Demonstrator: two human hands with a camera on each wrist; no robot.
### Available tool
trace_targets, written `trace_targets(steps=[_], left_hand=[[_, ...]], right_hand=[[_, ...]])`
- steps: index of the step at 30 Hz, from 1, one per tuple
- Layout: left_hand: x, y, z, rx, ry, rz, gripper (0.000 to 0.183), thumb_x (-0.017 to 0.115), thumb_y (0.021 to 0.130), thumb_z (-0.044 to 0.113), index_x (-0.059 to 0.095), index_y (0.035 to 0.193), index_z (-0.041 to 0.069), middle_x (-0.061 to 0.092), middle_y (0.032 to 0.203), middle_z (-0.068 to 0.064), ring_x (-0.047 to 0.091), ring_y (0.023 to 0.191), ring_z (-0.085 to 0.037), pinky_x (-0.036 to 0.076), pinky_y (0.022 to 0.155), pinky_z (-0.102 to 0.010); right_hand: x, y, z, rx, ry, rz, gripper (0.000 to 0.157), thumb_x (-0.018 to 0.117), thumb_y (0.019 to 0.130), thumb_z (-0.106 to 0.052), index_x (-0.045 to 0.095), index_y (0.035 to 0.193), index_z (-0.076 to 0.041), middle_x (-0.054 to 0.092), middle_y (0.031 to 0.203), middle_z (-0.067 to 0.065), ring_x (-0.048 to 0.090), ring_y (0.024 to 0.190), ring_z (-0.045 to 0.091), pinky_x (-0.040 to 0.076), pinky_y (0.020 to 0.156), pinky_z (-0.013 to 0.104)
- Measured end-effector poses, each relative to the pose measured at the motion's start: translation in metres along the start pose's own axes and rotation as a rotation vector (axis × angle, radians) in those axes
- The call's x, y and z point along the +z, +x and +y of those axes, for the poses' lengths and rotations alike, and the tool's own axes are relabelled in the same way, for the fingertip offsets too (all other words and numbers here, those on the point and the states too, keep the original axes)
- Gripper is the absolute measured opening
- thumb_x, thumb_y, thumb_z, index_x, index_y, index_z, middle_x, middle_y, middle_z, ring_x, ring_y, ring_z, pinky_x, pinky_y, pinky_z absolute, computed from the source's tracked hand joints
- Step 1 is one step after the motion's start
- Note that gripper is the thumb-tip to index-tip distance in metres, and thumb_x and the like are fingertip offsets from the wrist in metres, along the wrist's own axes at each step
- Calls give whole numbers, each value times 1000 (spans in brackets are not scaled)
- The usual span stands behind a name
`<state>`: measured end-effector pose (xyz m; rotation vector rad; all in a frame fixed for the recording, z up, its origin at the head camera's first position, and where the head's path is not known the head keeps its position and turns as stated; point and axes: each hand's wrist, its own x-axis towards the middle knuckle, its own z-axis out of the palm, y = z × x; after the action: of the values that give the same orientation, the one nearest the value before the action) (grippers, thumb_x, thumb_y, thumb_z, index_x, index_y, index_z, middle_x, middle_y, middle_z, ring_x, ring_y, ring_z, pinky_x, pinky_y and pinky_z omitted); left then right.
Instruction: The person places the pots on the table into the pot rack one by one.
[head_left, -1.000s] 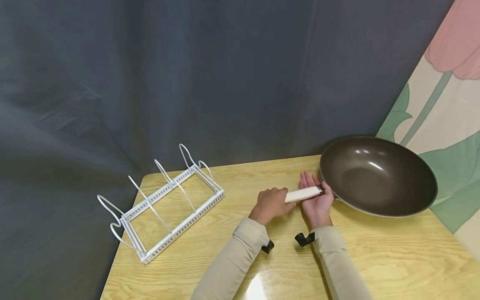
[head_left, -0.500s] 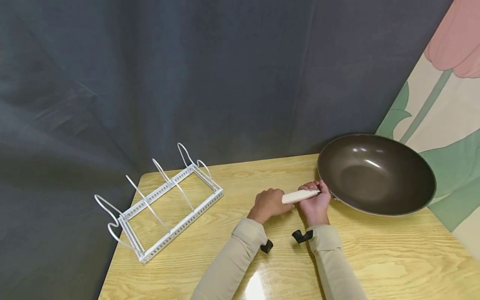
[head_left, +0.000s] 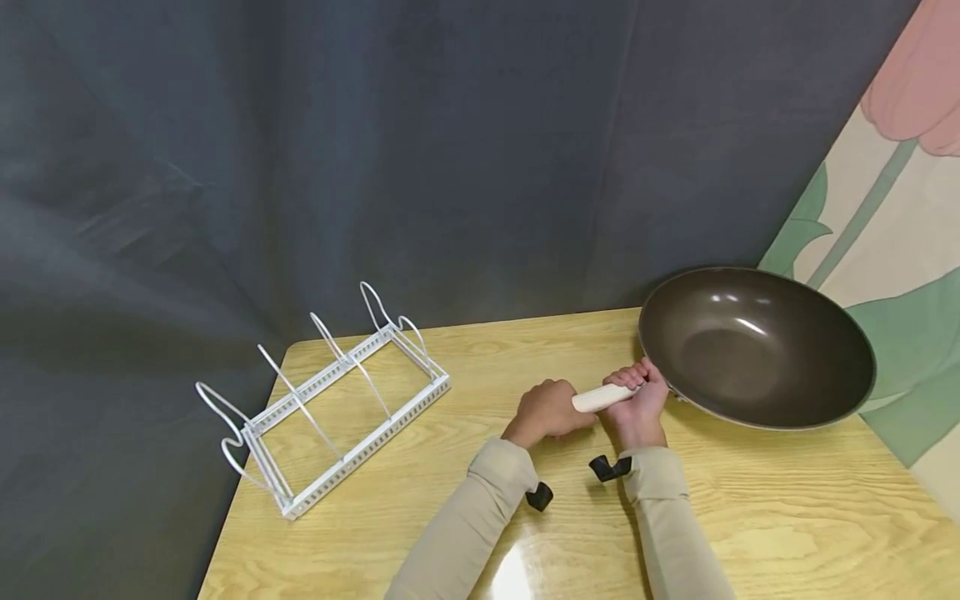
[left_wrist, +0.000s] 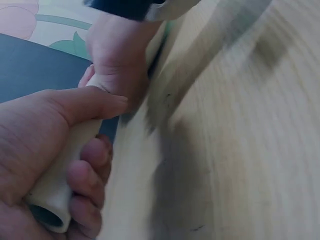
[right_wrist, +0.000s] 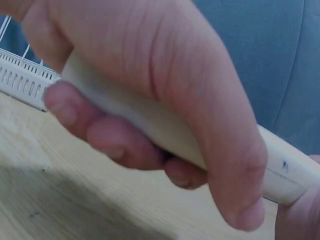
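A dark brown wok (head_left: 753,350) with a pale handle (head_left: 597,399) stands at the table's right, its inside facing up. My left hand (head_left: 551,410) grips the handle near its free end. The hollow handle end pokes out below the palm in the left wrist view, with the thumb along the top. Close to the wok's rim, my right hand (head_left: 637,406) wraps its fingers over the handle. The left hand (right_wrist: 165,75) fills most of the right wrist view, and the right hand (right_wrist: 302,217) shows only at the edge. The wok's underside is hidden.
A white wire rack (head_left: 367,442) with upright loops stands at the left of the wooden table (head_left: 487,358). Behind the table hangs a dark curtain (head_left: 465,167). A flower-patterned cloth (head_left: 907,333) borders the right side.
My right hand's fingers, spread straight beneath the handle a second ago, have curled up around it. The left hand keeps its grip; the wok and rack look unmoved.
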<state>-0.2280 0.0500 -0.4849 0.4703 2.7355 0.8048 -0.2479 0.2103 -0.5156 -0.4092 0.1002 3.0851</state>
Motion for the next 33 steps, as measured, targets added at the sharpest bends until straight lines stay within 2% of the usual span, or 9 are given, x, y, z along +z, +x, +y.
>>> trace_targets(steps=[4,13,18,24,29,33], left_hand=[[9,2,-4,32,-12,34,31,72,75,47,60,63,21,51,51,6,45,40,-10,37,36,-27],[36,-1,-21,65,-78,93,33,73,74,45,56,57,21,45,46,9,39,40,-8,32,35,-25],[46,-8,-23,105,-180,126,35,74,74,44,55,55,21,44,45,10,39,39,-7,31,34,-24],[53,-17,-28,104,-258,158,35,74,74,43,55,56,21,44,47,11,39,40,-6,30,37,-23],[50,-22,-25,145,-301,187,36,73,75,41,52,56,20,42,47,12,37,40,-5,29,37,-22],[47,-25,-21,149,-320,189,32,75,74,37,53,58,20,43,48,12,37,41,-5,30,37,-22]], right_hand=[[2,0,-2,-34,-39,52,37,43,96,-20,38,60,-13,33,48,-2,32,38,11,29,38,24],[-9,-3,-5,23,-137,131,37,48,93,-17,38,58,-13,30,47,-3,29,37,11,28,38,25],[-11,-8,-8,13,-187,105,37,45,96,-19,39,61,-14,30,48,-4,28,38,10,28,39,23],[-2,-16,-3,49,-276,90,38,44,97,-19,37,60,-14,28,49,-4,27,38,10,29,38,23],[10,-22,0,24,-335,37,37,42,98,-19,37,61,-14,27,49,-4,28,37,9,28,38,22],[16,-25,0,49,-352,4,38,41,98,-19,37,60,-14,25,50,-5,27,37,9,28,38,21]])
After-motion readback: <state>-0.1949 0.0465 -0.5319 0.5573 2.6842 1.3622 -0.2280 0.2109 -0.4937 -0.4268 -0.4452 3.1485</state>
